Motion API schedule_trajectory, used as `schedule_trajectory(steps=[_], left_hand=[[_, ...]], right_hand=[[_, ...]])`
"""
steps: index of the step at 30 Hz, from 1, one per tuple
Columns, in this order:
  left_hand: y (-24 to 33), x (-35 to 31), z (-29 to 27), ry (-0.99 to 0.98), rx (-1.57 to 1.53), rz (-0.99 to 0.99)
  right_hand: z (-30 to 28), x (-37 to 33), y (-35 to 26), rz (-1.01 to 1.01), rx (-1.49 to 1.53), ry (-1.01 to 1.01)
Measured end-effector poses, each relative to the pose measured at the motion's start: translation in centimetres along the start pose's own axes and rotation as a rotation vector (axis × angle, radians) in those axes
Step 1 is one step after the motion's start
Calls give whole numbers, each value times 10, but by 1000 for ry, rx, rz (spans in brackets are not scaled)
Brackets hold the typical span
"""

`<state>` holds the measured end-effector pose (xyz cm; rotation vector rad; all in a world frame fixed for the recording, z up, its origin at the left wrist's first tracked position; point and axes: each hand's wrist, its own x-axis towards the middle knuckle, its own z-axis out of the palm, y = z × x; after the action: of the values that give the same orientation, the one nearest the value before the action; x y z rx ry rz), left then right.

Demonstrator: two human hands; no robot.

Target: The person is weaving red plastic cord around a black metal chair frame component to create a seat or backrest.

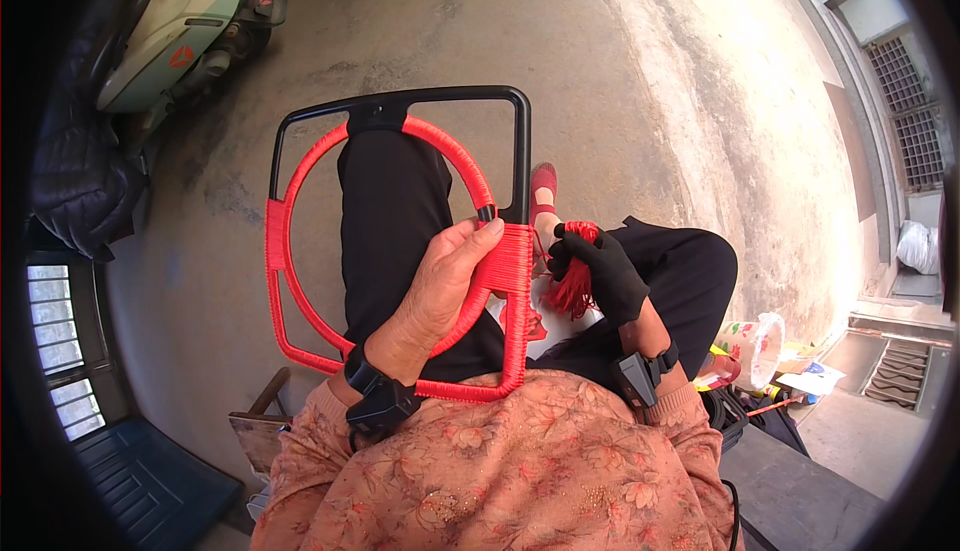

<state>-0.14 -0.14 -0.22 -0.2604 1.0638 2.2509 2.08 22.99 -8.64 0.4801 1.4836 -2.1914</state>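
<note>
Hands sit at the centre of the frame, both busy on a black metal frame that I see propped across the lap, its ring and lower bars wrapped in red cord. My left hand is bare and clamps around the wrapped ring where it meets the right upright, thumb pressed on the cord near a black bare patch. My right hand, in a black glove, is just right of that upright, fingers closed on a bundle of loose red cord. The two hands are close but not touching. A scooter stands in the upper left of the frame on the concrete floor.
</note>
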Motion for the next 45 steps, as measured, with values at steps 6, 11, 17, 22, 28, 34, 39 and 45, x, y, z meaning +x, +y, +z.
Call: schedule_trajectory(steps=[6,11,17,22,28,34,39,45], left_hand=[[0,0,0,-4,5,3],[0,0,-1,-5,4,1],[0,-1,0,-3,0,4],[1,-1,2,-1,-8,7],[1,0,1,-6,6,12],[0,0,0,1,18,6],[0,1,0,6,21,7],[0,2,-1,0,5,10]], right_hand=[[0,1,0,3,2,-2],[0,-1,-1,9,-23,6],[1,-1,-2,17,-35,1],[1,-1,-2,25,-27,9],[1,0,-2,34,-11,8],[1,1,-1,37,-29,7],[-2,2,1,31,-33,9],[-4,3,3,26,-50,10]])
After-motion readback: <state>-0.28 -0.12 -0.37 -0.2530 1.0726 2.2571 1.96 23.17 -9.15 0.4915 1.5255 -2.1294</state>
